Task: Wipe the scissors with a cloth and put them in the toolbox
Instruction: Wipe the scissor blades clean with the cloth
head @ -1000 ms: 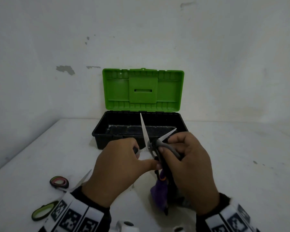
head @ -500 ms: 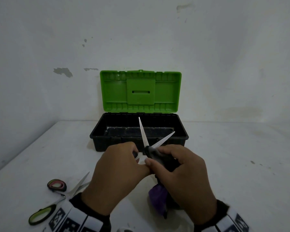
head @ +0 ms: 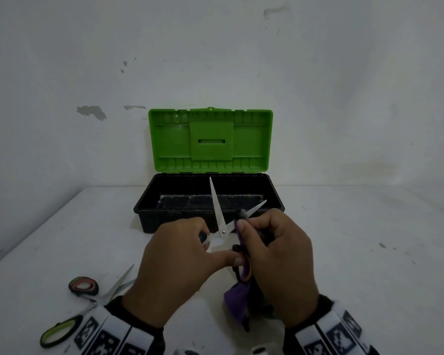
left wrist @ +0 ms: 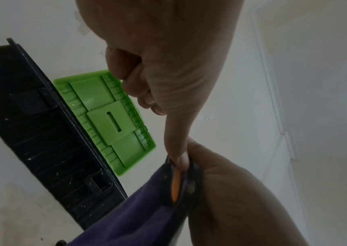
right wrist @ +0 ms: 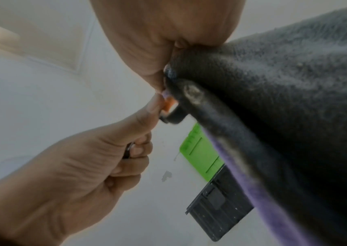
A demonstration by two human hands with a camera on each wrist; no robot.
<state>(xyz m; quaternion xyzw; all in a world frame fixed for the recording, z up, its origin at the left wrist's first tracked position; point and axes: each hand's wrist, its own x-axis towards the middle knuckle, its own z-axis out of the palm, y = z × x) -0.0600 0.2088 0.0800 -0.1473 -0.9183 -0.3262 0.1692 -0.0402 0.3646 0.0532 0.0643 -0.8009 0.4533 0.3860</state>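
Observation:
I hold a pair of scissors (head: 219, 213) with black and orange handles in front of the toolbox (head: 149, 211), blades spread apart and pointing up. My left hand (head: 180, 254) grips the handles, fingers curled round one loop and thumb on the orange-lined loop (left wrist: 175, 186). My right hand (head: 274, 249) pinches a dark grey and purple cloth (head: 237, 301) round the lower right blade near the pivot. The cloth (right wrist: 294, 99) hangs down below that hand. The toolbox stands open with its green lid (head: 210, 142) upright against the wall and its black tray looks bare.
Two more pairs of scissors lie on the white table at the front left, one with pink-lined handles (head: 83, 286), one with green-lined handles (head: 59, 331). A white wall rises right behind the toolbox. The table's left edge (head: 23, 237) runs diagonally.
The right hand with the cloth has slid up from the handles to the right blade near the pivot. The pivot and the base of the left blade now show uncovered.

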